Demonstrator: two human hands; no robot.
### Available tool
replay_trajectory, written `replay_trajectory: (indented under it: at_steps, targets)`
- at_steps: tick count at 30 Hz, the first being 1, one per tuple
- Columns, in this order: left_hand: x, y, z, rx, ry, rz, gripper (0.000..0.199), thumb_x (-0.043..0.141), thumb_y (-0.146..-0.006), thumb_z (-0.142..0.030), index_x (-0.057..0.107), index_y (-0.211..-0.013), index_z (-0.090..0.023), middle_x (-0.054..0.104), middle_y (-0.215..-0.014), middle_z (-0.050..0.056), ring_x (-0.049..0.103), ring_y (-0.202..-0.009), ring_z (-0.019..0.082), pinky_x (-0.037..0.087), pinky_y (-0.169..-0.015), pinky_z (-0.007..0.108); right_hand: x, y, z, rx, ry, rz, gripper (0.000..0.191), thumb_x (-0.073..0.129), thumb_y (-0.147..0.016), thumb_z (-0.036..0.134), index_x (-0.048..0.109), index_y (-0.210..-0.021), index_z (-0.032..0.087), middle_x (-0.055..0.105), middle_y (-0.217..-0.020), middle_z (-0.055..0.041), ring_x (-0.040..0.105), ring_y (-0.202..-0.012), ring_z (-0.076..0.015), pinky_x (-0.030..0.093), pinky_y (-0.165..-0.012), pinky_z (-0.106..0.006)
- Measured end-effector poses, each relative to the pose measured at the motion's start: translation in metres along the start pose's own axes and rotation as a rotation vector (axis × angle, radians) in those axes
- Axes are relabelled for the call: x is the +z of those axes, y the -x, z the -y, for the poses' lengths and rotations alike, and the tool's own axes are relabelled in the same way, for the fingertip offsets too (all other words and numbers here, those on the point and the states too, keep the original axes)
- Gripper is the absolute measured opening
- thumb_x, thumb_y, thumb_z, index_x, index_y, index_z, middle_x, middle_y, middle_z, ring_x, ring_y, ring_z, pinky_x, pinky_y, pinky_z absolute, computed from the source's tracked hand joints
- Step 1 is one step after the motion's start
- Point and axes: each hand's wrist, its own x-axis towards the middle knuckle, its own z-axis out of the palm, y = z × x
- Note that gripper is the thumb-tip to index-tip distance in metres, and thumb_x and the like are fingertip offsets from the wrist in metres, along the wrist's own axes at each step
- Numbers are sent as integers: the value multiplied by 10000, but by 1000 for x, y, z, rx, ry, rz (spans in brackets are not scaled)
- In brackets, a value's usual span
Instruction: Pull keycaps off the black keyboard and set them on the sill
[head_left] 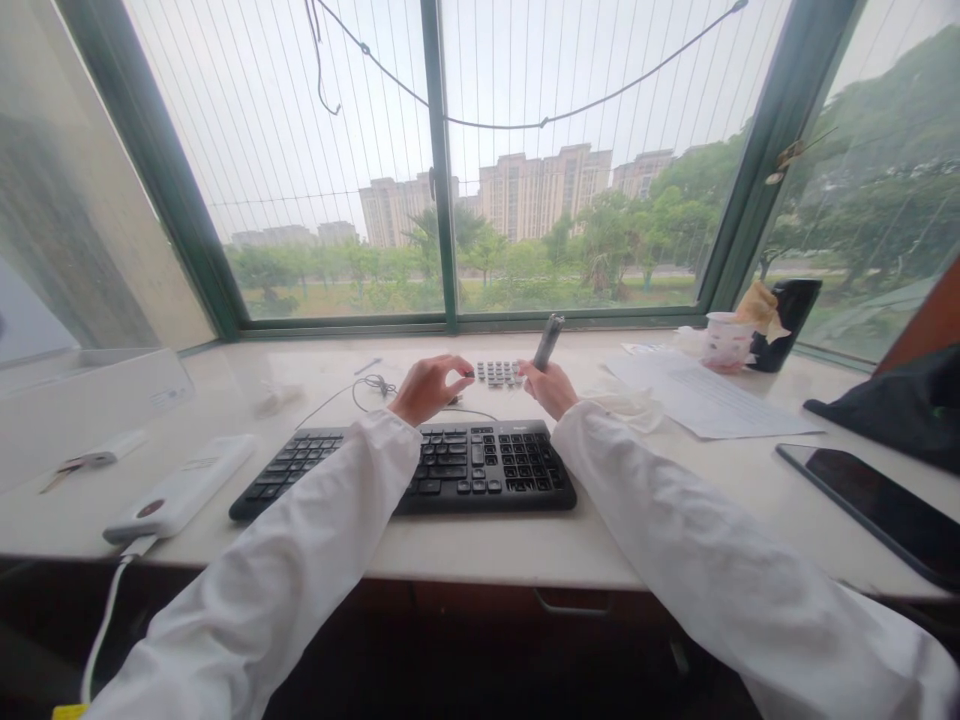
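My left hand is above the back edge of a black keyboard, thumb and forefinger pinched on a small dark keycap. Wrapped in the fingers of my right hand is a dark grey stick-shaped tool, held upright with a slight tilt; its exact kind is unclear. Between the two hands, loose keycaps lie in rows on the white desk. Bare key sockets show in the keyboard's number pad. My left sleeve covers part of the keyboard.
A white power bank with a cable lies left, near a clear plastic box. Thin cable coils behind the keyboard. To the right are paper sheets, a cup, a phone and black fabric. A window stands behind.
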Motion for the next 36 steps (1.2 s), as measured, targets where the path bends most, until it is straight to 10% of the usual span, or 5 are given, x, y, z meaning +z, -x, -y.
replay_trajectory:
  at_steps: [12,20,36]
  targets:
    - [-4,3,14,-191,-135,49,175,630,-851,-361,726,-915,-230,737,-993,6,667,-794,167,509,-798,290,-17,2,-6,-99,536,-80,506,332,-930,585,675,-1030,227,700,-922,-101,631,-829,-241,415,-724,-325]
    - [-6,-24,33,-295,-270,332,179,647,-798,-393,740,-902,-281,745,-960,-34,659,-896,180,473,-829,266,-21,12,9,-126,710,-53,743,154,-892,731,706,-1059,263,711,-913,-131,652,-864,-293,420,-743,-375]
    - [87,-114,128,-471,-276,589,252,676,-750,-382,741,-952,-246,743,-978,5,676,-613,107,499,-712,218,-26,7,8,-118,781,-106,710,161,-918,689,714,-993,251,717,-900,-136,657,-864,-292,412,-757,-394]
